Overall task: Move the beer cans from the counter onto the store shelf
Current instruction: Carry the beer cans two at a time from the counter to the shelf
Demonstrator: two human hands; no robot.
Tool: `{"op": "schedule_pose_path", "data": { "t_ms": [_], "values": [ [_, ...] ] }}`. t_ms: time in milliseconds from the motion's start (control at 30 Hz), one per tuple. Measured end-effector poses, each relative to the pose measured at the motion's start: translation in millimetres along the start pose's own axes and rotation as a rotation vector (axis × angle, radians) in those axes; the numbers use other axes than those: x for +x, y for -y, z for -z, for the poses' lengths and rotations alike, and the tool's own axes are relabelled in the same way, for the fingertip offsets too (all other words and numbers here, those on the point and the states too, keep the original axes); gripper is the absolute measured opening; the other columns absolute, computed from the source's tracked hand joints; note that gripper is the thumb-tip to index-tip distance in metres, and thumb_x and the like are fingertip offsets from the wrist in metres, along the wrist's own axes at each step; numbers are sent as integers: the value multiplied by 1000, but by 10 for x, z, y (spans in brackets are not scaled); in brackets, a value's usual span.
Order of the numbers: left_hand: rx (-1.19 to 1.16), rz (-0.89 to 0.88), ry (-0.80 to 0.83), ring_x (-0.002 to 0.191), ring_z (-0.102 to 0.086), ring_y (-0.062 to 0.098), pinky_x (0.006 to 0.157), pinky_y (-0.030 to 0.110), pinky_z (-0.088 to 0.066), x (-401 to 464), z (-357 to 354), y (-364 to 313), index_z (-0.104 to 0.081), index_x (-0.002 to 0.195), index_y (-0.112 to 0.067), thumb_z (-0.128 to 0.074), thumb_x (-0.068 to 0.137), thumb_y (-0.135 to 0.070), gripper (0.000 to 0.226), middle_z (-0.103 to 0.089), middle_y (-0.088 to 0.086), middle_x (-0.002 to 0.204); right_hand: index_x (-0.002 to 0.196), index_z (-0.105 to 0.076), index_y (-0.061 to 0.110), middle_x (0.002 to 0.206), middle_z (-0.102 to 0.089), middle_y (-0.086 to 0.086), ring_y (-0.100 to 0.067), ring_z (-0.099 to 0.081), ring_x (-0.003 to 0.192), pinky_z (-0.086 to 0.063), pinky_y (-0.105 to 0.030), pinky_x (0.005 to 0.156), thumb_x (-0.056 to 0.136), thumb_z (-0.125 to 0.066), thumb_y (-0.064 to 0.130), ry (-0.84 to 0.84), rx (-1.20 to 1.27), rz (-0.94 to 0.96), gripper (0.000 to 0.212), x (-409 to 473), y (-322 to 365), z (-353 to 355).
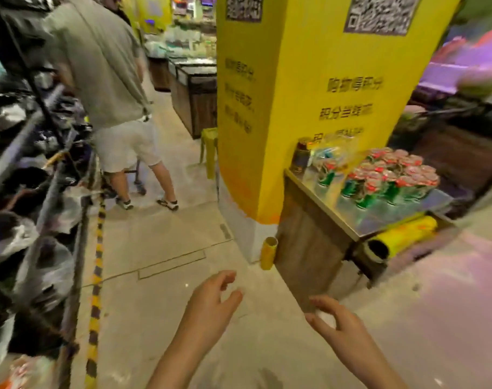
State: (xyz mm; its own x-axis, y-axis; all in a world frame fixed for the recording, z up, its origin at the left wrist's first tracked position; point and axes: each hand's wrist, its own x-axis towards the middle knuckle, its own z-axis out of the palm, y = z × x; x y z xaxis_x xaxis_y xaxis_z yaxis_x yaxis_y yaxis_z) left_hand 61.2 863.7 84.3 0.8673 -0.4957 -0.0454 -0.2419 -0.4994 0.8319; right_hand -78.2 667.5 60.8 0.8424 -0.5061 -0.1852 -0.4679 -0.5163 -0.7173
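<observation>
**Shop aisle, cans waiting on the counter**

Pale concrete shop floor [166, 276] underfoot, blurred by head motion. Rising at centre, a broad yellow pillar [309, 108] with dark printed characters and square code posters near the top. Against its right side, a low wood-fronted counter with a shiny metal top [379, 217]. Standing on that top, clustered toward the far right end, the green beer cans with red and silver lids [385, 178], packed close together; just beside them toward the pillar, a dark jar with a gold lid [301, 155]. Tucked under the counter's edge, a yellow roll with a dark open end [399, 237]; upright on the floor at the pillar's foot, a small yellow cardboard tube [268, 252].

Low in view, well short of the cans: left hand [211, 301] empty, fingers loosely curled; right hand [334, 321] also empty, fingers relaxed and slightly bent. Neither touching anything.

Along the left, a dark metal store shelf crowded with bagged goods [28, 192], edged by a yellow-and-black striped floor line [97, 276]. Further up the aisle, a person in a grey shirt and pale shorts [104, 80], back turned.
</observation>
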Motion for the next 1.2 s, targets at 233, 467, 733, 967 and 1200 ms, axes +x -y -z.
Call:
{"op": "schedule_pose_path", "data": {
  "t_ms": [233, 467, 733, 967, 1200],
  "values": [
    [-194, -55, 171, 103, -57, 3, 82, 16, -45, 179, -1355, -923, -59, 109, -28, -62, 88, -19, 23, -63, -10, 108, 114, -59, 34, 114, -59, 20, -3, -53, 114, -39, -21, 90, 91, -59, 34, -220, 104, -153, 22, -334, -1194, 1181],
    [-205, 47, 308, 101, -60, 3, 81, 15, -42, 546, -2084, -1082, -62, 100, -32, -64, 87, -18, 20, -66, -11, 105, 120, -59, 30, 117, -56, 22, 4, -49, 115, -35, -8, 85, 91, -59, 33, -255, 197, -140, 29, 115, -1673, 1791],
    [-256, 97, 272, 101, -59, 7, 78, 15, -40, 1788, -2931, -1475, -63, 104, -22, -61, 88, -15, 17, -66, -6, 104, 118, -58, 33, 116, -57, 24, 13, -48, 107, -34, 4, 78, 91, -60, 31, -266, 228, -102, 27, 1351, -2089, 2570],
    [-294, 64, 328, 94, -57, -3, 72, 1, -43, 2852, -3740, -2144, -60, 107, -17, -58, 90, -10, 18, -64, -4, 104, 108, -61, 32, 112, -63, 15, -2, -55, 109, -40, -17, 87, 85, -69, 20, -292, 234, -204, 27, 2210, -2675, 3261],
    [-341, 65, 308, 95, -59, 4, 71, 3, -43, 3389, -4319, -2497, -62, 103, -16, -66, 86, -16, 18, -66, 2, 103, 115, -55, 25, 112, -62, 7, -7, -59, 106, -46, -23, 85, 82, -73, 22, -237, 319, -248, 37, 3093, -3112, 3582]
  ]
}}
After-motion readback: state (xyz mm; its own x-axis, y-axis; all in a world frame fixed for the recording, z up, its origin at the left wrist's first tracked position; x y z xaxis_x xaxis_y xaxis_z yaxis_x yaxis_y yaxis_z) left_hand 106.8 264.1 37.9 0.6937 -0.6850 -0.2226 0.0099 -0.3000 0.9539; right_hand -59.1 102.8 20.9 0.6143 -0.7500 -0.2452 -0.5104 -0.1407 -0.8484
